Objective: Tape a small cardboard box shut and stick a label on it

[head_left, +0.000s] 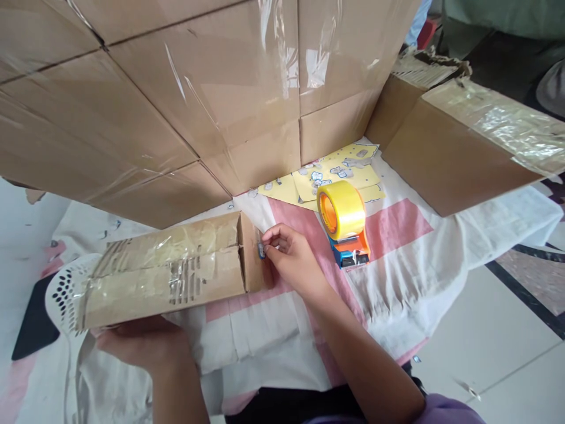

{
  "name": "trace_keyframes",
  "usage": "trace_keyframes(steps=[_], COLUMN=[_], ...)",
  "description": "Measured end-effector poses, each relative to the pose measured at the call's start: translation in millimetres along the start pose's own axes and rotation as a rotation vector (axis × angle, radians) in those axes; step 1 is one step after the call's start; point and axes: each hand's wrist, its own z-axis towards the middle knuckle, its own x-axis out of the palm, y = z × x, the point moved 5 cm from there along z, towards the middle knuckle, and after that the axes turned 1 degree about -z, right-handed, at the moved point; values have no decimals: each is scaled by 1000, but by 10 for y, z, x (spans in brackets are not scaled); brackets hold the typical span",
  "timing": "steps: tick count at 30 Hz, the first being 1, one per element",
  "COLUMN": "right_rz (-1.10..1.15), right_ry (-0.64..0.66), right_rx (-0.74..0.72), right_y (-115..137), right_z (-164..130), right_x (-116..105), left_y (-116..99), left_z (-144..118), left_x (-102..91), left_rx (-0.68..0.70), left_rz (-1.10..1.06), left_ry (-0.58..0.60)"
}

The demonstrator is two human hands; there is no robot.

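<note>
A small flat cardboard box [212,253], patched with clear tape, lies at an angle over the cloth. My left hand [143,341] holds it from below at its near left corner, the fingertips hidden under the cardboard. At the box's right end my right hand [286,253] pinches a small grey-and-blue sticker [261,250] between thumb and fingers, against or very near the end face. Right of that hand stands an orange-and-blue tape dispenser [351,247] with a large roll of yellowish clear tape [342,209].
A big taped cardboard panel [247,88] rises behind the box. Yellow sticker sheets [339,176] lie at its foot. An open carton [459,147] stands at right. Under the small box's left end are a white perforated object [66,294] and a black flat item [35,324]. Striped cloth [397,282] covers the table.
</note>
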Motion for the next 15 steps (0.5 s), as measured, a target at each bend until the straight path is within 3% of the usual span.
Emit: trace_keyframes(steps=[2, 9, 15], right_rz=[2, 96, 118], right_ry=[6, 40, 38], right_rx=[-14, 13, 55], right_y=[4, -30, -60], right_z=[-1, 15, 32], right_x=[7, 25, 36], left_y=[40, 111, 150], left_z=[-2, 12, 2], left_x=[-37, -58, -76], left_rx=[-38, -24, -59], left_rz=[-84, -274, -65], left_ry=[-72, -74, -90])
